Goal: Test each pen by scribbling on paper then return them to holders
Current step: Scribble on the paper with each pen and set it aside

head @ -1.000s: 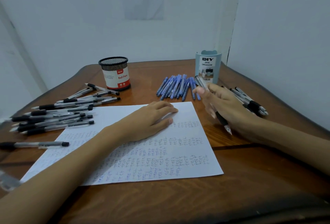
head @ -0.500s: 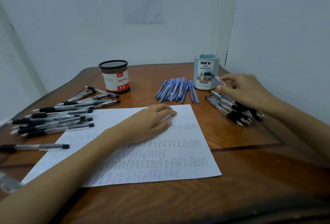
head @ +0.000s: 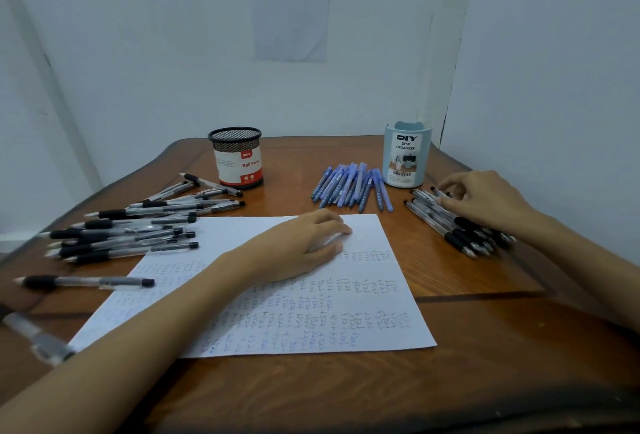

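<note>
Fingertips [head: 446, 191] of the right hand [head: 485, 201] curl down onto the far end of the right pen pile [head: 453, 231]. I cannot tell whether they already pinch one pen, as the knuckles cover the contact. The left hand [head: 301, 243] lies flat, fingers straight, on the scribbled paper [head: 363, 322] — likely pinning it for the next test. Blue pens [head: 349, 187] lie just beside the blue holder [head: 407, 160], and a left pen pile [head: 131, 229] lies near the mesh holder [head: 237, 161] — both holders' insides are hidden.
</note>
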Tool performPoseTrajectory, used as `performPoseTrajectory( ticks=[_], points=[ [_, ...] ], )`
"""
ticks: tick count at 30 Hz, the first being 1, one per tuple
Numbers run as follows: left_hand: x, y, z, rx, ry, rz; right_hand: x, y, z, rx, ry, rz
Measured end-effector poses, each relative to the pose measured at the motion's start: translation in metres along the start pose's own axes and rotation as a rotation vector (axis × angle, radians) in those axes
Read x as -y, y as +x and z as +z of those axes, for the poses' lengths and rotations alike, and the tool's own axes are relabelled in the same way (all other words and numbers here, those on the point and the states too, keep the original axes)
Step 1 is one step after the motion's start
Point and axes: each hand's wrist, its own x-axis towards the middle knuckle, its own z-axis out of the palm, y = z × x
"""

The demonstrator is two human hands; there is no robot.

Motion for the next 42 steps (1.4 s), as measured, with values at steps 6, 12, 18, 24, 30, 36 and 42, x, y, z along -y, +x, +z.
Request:
performPoseTrajectory(
  ticks=[6, 12, 18, 24, 30, 36, 42],
  points=[
    [0.013, -0.012, -0.02, -0.133, 0.144, -0.076, 0.045, -0.006, 0.009, -0.033, 0.11, -0.229],
    [0.057, -0.053, -0.054, -0.239, 0.177, -0.285, 0.154, 0.011, 0.032, 0.093, 0.291, -0.521],
    [0.108, -0.119, -0.065, -0.32, 0.194, -0.485, 0.256, 0.024, 0.075, 0.084, 0.282, -0.636],
    [0.128, -0.159, -0.059, -0.346, 0.157, -0.553, 0.278, 0.043, 0.109, 0.124, 0.147, -0.529],
    [0.125, -0.162, -0.054, -0.314, 0.133, -0.57, 0.268, 0.057, 0.102, 0.211, 0.275, -0.527],
    [0.107, -0.141, -0.064, -0.368, 0.108, -0.468, 0.228, 0.053, 0.053, 0.183, 0.379, -0.452],
    [0.075, -0.088, -0.068, -0.351, 0.081, -0.322, 0.139, 0.025, 0.007, 0.232, 0.939, -0.109]
  ],
)
